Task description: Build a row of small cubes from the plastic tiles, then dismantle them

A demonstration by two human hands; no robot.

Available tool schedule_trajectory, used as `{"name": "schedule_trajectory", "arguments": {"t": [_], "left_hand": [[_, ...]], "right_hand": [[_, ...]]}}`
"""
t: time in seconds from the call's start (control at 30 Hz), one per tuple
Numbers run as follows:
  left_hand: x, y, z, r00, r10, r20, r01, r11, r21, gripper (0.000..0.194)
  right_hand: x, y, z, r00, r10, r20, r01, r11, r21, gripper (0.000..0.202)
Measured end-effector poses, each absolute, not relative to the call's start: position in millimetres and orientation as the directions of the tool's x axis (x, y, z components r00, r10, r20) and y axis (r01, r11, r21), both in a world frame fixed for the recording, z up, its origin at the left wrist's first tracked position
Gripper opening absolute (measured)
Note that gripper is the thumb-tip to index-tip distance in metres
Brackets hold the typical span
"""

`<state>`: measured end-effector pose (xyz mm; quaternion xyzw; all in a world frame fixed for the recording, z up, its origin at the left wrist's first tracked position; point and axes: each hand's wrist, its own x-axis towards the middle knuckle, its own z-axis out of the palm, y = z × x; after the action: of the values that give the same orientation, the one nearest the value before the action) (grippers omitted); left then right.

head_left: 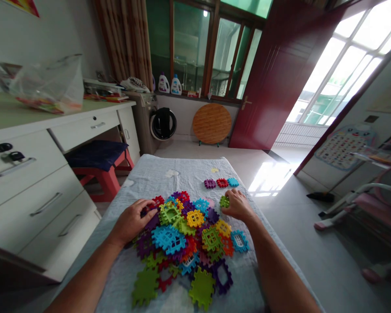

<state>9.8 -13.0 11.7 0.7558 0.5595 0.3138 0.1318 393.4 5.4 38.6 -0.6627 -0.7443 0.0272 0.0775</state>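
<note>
green notched plastic tile (224, 201) is pinched in your right hand (237, 204), just nearer you than the lined-up purple tile (210, 184), red tile (222, 183) and blue tile (233, 182). hold it lightly by its edge so the teeth snag nothing. your left hand (132, 220) curls at the tile heap's (169, 239) left side; whether it grips one, i cannot tell. the pale blue cloth (150, 178) may ruck, so press gently.

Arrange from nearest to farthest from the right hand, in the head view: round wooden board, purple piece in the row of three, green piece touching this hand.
1. Green piece: touching the right hand.
2. Purple piece: leftmost of three, beyond the hand.
3. Round wooden board: far off, in the background.
</note>
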Motion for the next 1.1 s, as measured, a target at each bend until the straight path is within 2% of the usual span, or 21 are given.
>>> {"name": "schedule_trajectory", "arguments": {"t": [0.13,0.2,0.43,0.6,0.8,1.0,1.1], "left_hand": [[11.4,-13.5,13.9,0.173,0.930,0.324,0.763,-0.334,0.553,0.033],[11.6,-13.4,13.9,0.175,0.932,0.318,0.766,-0.332,0.550,0.032],[10.8,-13.1,12.5,0.185,0.927,0.326,0.761,-0.345,0.549,0.030],[11.7,-13.3,13.7,0.183,0.935,0.304,0.763,-0.330,0.555,0.030],[12.0,-13.2,13.6,0.182,0.940,0.290,0.760,-0.321,0.565,0.030],[11.7,-13.6,12.9,0.176,0.941,0.289,0.760,-0.317,0.568,0.029],[11.4,-14.0,12.8,0.177,0.940,0.292,0.757,-0.320,0.569,0.029]], "right_hand": [[371.4,29.7,48.2,-0.204,0.967,0.150,0.949,0.233,-0.211,0.048],[356.7,48.2,52.8,-0.242,0.957,0.159,0.940,0.272,-0.204,0.050],[313.1,108.4,50.4,-0.339,0.939,0.055,0.931,0.343,-0.129,0.051],[306.2,127.1,43.7,-0.374,0.924,-0.082,0.925,0.364,-0.111,0.060],[326.4,141.3,57.3,-0.335,0.942,-0.009,0.923,0.326,-0.206,0.058],[314.5,137.7,48.8,-0.393,0.914,-0.097,0.918,0.383,-0.108,0.059],[304.6,135.1,43.4,-0.405,0.906,-0.124,0.914,0.395,-0.097,0.054]]}}
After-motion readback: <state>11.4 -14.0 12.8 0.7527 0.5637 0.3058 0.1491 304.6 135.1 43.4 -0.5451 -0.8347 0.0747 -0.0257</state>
